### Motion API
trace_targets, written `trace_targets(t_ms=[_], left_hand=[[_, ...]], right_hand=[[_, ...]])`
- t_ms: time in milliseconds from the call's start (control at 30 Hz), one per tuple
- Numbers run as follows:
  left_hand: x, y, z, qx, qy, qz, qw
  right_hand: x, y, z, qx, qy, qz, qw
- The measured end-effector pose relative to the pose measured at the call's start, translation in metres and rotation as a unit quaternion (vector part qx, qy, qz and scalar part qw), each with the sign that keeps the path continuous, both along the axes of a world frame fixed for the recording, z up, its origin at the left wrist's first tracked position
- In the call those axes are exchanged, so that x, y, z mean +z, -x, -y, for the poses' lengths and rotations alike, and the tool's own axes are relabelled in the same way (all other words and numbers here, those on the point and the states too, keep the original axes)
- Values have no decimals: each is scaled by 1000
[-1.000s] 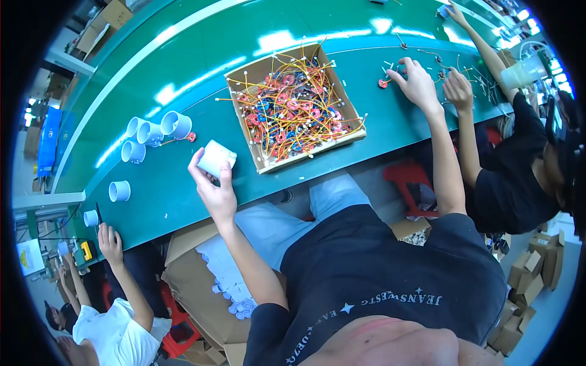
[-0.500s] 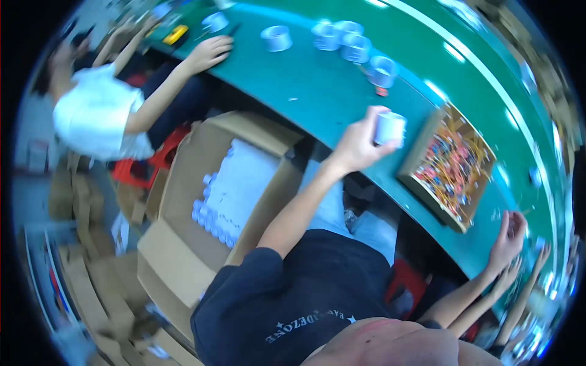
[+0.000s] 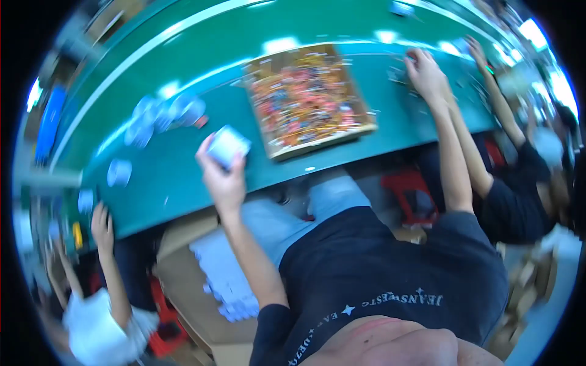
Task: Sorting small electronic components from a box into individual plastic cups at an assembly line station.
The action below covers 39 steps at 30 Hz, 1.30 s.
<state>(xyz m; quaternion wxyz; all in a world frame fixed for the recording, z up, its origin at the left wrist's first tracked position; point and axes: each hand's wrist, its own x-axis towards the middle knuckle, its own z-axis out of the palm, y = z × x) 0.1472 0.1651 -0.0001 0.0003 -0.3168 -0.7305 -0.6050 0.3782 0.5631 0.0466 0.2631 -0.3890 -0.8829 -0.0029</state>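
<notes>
My left hand [image 3: 223,183] is closed round a short white cylindrical tub [image 3: 228,147], held tilted above the near part of the green table. My right hand [image 3: 426,76] is over the table, right of the box of small parts, its fingers curled together. What they hold, if anything, is too blurred to make out. Beside those fingers lie small clear pieces [image 3: 397,74]. Several pale translucent tubs [image 3: 163,114] stand grouped on the table left of the box. A single tub [image 3: 119,173] stands apart from them, further left.
An open cardboard box [image 3: 360,122] of tangled colourful small parts sits on the green table [image 3: 183,189]. Below the table edge, a large carton [image 3: 183,262] holds white tubs [image 3: 229,280]. People work on both sides; one person's hand [image 3: 102,227] rests at the left table edge.
The whole view has swung rightward, so the box of parts now sits mid-picture. My left hand still holds the tub. My right hand's fingers, apart before, look curled together now.
</notes>
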Motion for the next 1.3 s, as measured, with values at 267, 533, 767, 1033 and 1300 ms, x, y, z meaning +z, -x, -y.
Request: trace_targets(t_ms=[267, 533, 767, 1033, 1300], left_hand=[[5, 0, -6, -30, 30, 10, 999], [0, 2, 1, 2, 36, 31, 999], [1, 2, 0, -6, 50, 29, 998], [-1, 1, -1, 9, 46, 17, 999], [6, 2, -8, 18, 36, -12, 999]], right_hand=[[12, -50, -93, -35, -51, -36, 997], [-38, -35, -52, -34, -77, 63, 994], [-52, -87, -17, 35, 136, -29, 990], [-48, -86, 50, 2, -34, -17, 999], [-45, -37, -41, 16, -79, 9, 997]])
